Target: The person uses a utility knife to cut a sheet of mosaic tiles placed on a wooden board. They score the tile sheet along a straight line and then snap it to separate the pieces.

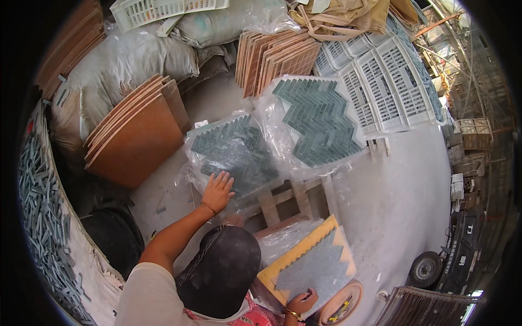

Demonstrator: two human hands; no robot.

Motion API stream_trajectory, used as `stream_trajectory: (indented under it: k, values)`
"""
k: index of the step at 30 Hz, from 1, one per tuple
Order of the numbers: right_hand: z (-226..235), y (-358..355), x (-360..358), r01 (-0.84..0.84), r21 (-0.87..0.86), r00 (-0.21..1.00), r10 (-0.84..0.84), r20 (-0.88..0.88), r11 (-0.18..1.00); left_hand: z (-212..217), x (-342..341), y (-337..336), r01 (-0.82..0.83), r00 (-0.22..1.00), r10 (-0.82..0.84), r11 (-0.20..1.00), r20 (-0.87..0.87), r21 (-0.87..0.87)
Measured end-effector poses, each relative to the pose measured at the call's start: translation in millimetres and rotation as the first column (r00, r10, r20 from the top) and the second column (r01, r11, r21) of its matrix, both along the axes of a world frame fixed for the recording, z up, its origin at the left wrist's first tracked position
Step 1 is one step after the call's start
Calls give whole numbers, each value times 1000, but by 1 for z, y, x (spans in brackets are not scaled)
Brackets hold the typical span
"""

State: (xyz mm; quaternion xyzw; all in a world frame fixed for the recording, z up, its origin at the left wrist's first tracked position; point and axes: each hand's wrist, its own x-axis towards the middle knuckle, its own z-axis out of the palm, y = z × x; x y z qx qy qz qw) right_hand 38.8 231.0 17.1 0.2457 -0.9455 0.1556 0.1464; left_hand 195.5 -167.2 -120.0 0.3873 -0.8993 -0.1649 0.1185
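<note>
Beneath and ahead of the left hand's (pixel 217 194) spread fingers stretched the green tile sheet (pixel 238 152), the right hand (pixel 303 300) farther off, grip unclear

Tile sheet (pixel 235 155) partly veiled by plastic, right forearm (pixel 292 320) cut off below, pallet (pixel 302 200) partly hidden

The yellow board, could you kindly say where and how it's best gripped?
The yellow board probably suits a pinch along its bare upper-left margin, from that side: the mesh sheet covers its middle, and the right hand is at its lower edge.
</note>
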Motion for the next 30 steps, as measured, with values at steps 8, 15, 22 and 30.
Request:
stream_trajectory:
  k: [8, 15, 22, 30]
  values:
    - [-1, 3, 0, 43, 36, 998, -45, 37, 998, -23, -65, -58, -254, 935, 210, 959, 287, 126]
    - [1, 0, 3, 66, 34, 995, -69, 72, 997, -18, -87, -104, -235, 933, 214, 971, 289, 42]
    - [1, -2, 0, 49, 14, 997, -49, 59, 999, -32, -86, -58, 5, 990, -20, 994, 138, 110]
    - [-12, 15, -4, 60, 41, 997, -62, 48, 997, -7, -15, -52, -147, 985, 138, 986, 108, 83]
